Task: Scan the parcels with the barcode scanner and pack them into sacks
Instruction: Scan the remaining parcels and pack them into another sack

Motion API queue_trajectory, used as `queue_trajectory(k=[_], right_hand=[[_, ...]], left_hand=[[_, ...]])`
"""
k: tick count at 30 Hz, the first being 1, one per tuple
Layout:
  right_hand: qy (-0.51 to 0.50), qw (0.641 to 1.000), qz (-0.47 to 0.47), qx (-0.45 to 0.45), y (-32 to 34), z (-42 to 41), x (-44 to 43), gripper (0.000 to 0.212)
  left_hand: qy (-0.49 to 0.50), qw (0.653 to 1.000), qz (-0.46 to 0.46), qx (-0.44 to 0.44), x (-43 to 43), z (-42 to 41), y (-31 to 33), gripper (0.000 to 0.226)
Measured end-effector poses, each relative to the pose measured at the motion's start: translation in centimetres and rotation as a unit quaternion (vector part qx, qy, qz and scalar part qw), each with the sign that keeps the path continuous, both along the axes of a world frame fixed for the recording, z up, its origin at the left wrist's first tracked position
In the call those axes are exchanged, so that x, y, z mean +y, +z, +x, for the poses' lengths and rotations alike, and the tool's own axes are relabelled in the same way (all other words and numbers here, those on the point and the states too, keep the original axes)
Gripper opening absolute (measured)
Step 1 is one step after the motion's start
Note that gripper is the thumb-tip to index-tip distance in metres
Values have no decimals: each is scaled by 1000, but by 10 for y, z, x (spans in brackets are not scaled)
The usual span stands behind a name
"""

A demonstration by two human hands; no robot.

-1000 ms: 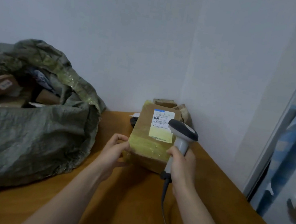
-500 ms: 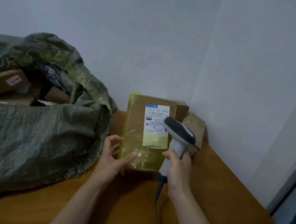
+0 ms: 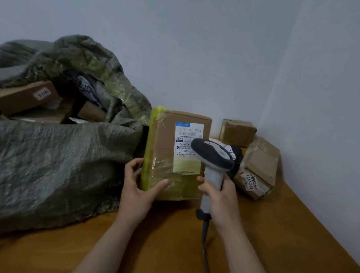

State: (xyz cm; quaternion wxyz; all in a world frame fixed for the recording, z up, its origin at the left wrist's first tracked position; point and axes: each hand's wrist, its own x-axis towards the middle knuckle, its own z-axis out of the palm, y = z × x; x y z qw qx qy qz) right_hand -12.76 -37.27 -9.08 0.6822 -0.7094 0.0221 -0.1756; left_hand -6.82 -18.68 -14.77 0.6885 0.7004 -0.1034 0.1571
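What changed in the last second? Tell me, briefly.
The left hand tipped the parcel from leaning back to standing upright on the table, and holds its lower left corner. The right hand still grips the scanner, aimed at the label. The sack and the corner parcels are unmoved.

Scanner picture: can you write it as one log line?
step: scanning | left hand: holds parcel upright | right hand: grips scanner at label
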Motion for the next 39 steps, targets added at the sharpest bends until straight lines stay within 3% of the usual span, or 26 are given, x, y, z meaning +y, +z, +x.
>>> queue_trajectory(k=[3, 7, 13, 39], right_hand=[[31, 998, -51, -37, 2, -6, -4, 18], [42, 996, -46, -68, -1, -14, -4, 7], [66, 995, -25, -73, 0, -21, 0, 19], [74, 992, 12, -100, 2, -26, 1, 27]], left_hand=[[5, 1000, 17, -11, -1, 0, -1, 81], [5, 999, 34, -30, -5, -2, -1, 80], [7, 999, 33, -36, -7, -3, -1, 82], [15, 998, 51, -23, -7, -2, -2, 83]])
